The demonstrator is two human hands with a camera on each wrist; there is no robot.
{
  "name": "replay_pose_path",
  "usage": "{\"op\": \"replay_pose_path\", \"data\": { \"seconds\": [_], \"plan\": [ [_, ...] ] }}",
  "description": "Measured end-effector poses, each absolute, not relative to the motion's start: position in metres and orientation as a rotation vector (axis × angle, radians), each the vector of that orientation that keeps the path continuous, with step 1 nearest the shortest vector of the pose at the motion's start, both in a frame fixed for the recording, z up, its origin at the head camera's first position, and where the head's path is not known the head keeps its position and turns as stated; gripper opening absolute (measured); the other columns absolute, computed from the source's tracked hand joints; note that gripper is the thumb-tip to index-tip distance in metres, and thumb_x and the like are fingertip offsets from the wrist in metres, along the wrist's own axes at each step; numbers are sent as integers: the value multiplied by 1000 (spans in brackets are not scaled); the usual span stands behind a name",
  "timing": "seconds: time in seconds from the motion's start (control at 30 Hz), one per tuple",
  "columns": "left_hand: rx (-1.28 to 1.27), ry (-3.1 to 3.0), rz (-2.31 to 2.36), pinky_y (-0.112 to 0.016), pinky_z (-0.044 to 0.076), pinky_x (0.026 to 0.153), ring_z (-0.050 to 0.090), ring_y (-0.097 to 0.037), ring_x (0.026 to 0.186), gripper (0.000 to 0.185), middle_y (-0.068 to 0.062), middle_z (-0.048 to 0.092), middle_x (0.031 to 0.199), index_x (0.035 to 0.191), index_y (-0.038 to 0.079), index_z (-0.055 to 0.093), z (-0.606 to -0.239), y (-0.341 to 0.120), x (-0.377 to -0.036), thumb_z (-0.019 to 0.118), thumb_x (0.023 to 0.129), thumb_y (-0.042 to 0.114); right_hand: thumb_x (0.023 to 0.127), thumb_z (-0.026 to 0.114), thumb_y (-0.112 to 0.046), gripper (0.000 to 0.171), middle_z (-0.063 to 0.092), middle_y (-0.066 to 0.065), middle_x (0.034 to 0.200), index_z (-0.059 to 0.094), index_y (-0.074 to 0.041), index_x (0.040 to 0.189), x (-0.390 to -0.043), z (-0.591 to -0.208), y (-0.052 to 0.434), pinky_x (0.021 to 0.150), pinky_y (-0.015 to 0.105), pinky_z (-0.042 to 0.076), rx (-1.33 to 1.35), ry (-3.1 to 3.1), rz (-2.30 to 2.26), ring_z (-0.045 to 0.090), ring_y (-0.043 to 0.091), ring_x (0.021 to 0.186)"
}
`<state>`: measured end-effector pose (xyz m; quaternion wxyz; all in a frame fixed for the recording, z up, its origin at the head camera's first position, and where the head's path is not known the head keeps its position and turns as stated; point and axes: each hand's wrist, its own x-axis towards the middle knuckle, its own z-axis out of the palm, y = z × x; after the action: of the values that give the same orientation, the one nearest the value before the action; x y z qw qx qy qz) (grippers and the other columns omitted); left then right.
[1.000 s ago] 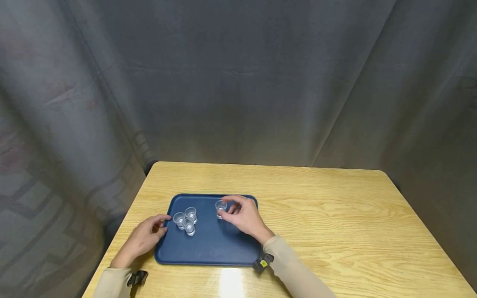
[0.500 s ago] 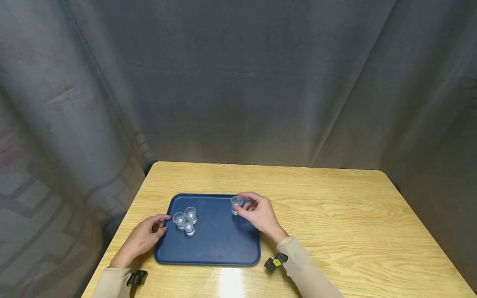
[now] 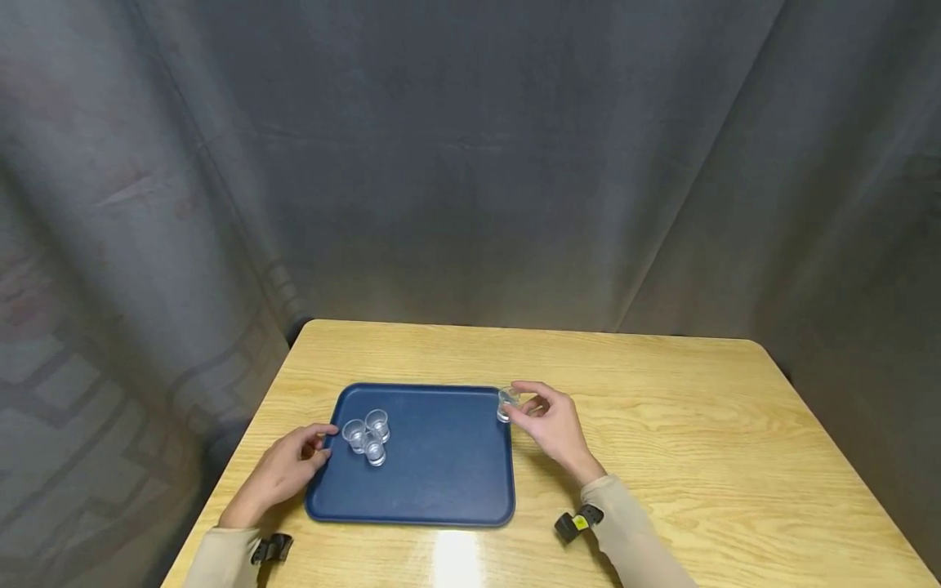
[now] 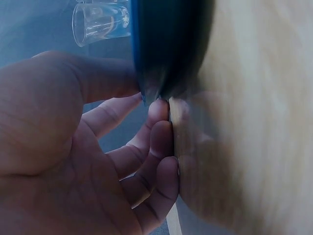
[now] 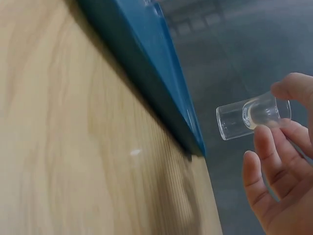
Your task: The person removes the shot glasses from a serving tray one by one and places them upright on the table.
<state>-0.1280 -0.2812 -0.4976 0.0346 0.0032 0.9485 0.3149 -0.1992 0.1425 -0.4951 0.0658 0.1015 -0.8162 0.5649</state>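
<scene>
A blue tray lies on the wooden table. Three small clear glasses stand clustered at its left side. My right hand pinches a fourth clear glass just above the tray's far right corner; the right wrist view shows that glass between thumb and fingers, off the surface, beside the tray's edge. My left hand grips the tray's left rim, thumb on top; in the left wrist view its fingers curl under the rim, with one glass beyond.
The table's left edge runs close to my left hand. A grey curtain hangs behind the table. Bare wood stretches to the right of the tray.
My right hand has carried the single glass rightward from the tray's middle to its far right corner. The left hand has stayed on the left rim.
</scene>
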Motion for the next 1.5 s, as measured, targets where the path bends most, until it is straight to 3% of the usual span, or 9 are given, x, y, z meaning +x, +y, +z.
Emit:
{"op": "replay_pose_path", "data": {
  "seconds": [0.17, 0.43, 0.7, 1.17, 1.37, 1.5],
  "plan": [
    [25, 2915, 973, -30, 41, 73, 55, -15, 84, 32, -2, 62, 98, 131, 9, 72, -498, -281, -127, 71, 98, 10, 86, 88, -12, 36, 78, 14, 99, 79, -9, 121, -200, -497, 162, 69, 22, 56, 231, -2468, 1679, 67, 6, 75],
    [28, 2906, 980, -30, 41, 72, 55, -15, 85, 33, -2, 61, 99, 132, 8, 71, -497, -282, -128, 71, 99, 10, 88, 86, -11, 38, 77, 16, 116, 77, -6, 125, -200, -500, 192, 69, 21, 54, 124, -2479, 1651, 66, 3, 80],
    [29, 2898, 978, -30, 42, 73, 55, -15, 86, 33, -2, 62, 99, 132, 8, 71, -498, -283, -127, 71, 99, 10, 94, 83, -19, 38, 76, 16, 108, 75, -8, 129, -197, -505, 225, 67, 22, 54, 44, -2529, 1569, 66, 5, 82],
    [28, 2895, 993, -29, 42, 73, 55, -15, 86, 32, -1, 61, 99, 132, 8, 71, -499, -283, -128, 71, 100, 10, 95, 81, -22, 38, 77, 19, 109, 75, -4, 129, -200, -510, 277, 69, 16, 53, -99, -2514, 1397, 63, -8, 84],
    [30, 2889, 995, -29, 41, 72, 55, -15, 85, 32, -1, 61, 98, 132, 8, 71, -498, -283, -128, 70, 100, 10, 95, 81, -25, 40, 78, 13, 102, 75, -5, 130, -203, -511, 293, 60, 20, 49, -195, -2509, 1375, 61, -11, 82],
    [21, 2884, 993, -30, 41, 73, 54, -16, 86, 33, -2, 60, 97, 132, 7, 71, -498, -282, -128, 70, 100, 10, 95, 82, -25, 42, 78, 2, 99, 74, -5, 130, -204, -511, 300, 64, 19, 48, -234, -2504, 1370, 60, -13, 82]
  ]
}}
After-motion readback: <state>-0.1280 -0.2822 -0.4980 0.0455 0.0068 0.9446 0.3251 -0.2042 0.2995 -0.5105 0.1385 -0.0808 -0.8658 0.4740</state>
